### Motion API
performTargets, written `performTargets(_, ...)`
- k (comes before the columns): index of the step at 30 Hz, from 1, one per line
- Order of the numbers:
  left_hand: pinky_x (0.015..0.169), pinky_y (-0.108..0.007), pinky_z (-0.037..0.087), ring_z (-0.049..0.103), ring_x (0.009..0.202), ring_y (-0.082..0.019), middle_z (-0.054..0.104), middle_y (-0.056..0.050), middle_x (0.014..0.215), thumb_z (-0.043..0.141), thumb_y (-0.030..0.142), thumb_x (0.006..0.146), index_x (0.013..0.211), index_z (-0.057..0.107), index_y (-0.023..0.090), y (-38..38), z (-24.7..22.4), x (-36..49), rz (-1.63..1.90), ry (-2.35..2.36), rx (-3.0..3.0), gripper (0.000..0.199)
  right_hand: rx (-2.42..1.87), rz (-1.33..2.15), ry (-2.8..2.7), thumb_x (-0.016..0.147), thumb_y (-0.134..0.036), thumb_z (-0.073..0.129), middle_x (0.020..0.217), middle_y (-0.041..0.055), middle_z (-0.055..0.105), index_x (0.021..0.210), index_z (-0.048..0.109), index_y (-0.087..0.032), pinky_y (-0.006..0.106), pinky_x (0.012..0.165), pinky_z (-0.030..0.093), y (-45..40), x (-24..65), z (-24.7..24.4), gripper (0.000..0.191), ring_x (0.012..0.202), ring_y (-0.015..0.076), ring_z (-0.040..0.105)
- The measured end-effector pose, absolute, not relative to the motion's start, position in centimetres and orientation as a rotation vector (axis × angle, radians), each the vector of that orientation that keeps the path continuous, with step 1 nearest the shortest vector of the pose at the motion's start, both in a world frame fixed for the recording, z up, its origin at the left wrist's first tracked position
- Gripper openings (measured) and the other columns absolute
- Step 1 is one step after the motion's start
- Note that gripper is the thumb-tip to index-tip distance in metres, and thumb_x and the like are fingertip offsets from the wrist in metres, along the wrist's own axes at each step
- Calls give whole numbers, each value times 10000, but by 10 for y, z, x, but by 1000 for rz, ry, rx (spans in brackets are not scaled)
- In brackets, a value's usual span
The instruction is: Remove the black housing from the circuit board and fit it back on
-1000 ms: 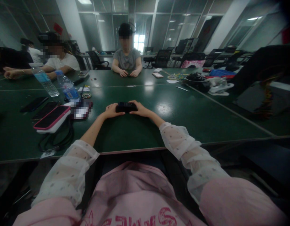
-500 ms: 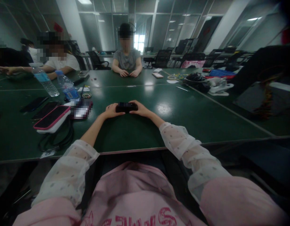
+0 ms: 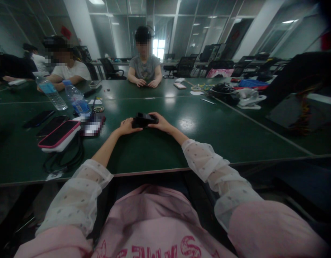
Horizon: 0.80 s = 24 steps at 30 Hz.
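Note:
Between my two hands is a small black object (image 3: 144,120) with a dark, box-like shape, held just above or on the green table (image 3: 160,150). My left hand (image 3: 128,127) grips its left end, thumb along the near side. The fingers of my right hand (image 3: 160,123) are closed on its right end. A flat dark part of the object now stands tilted at its top, with its right side nearer my right fingers. Whether its underside touches the table cannot be made out.
At the left are two plastic bottles (image 3: 51,91), a pink-edged phone (image 3: 60,134) on a white box, more phones and a black cable (image 3: 74,159). Cables and white devices (image 3: 250,98) lie at the right. A person (image 3: 144,70) sits opposite; others sit at the left.
The black object's top part has lifted or tilted, and my right fingers have shifted slightly. A person's arm at the far left has drawn back, and a white item shows there.

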<state>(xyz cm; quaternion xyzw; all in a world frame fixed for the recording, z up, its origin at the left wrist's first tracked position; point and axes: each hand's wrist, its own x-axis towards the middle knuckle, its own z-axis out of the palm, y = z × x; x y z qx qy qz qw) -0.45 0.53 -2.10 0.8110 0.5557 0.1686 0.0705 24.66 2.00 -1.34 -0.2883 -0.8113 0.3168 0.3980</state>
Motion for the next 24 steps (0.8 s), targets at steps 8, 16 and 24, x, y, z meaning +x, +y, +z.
performTargets(8,1002,-452,348,491,1189,-321,565,-92,1245,561,678,740,1233,519,216,7,-22,-5,503,1655,2499,677,-716,880,-1908,618,-429,795,1175,84,587,1206,500,-207,444,992,414,24,248,-7,694,1107,267,551)
performTargets(16,1017,-487,327,455,1226,-341,526,-107,1304,539,720,725,1310,458,220,6,-20,-4,479,1676,2480,774,-890,746,-1628,632,-497,758,1119,94,603,1198,439,-209,445,951,455,35,257,0,709,1044,261,582)
performTargets(24,1026,-481,317,464,1210,-330,537,-98,1275,515,761,705,1281,475,234,8,-22,-6,478,1670,2454,782,-1366,66,-1536,713,-278,670,1189,147,524,1188,420,-163,513,1012,372,49,285,-7,548,1155,318,465)
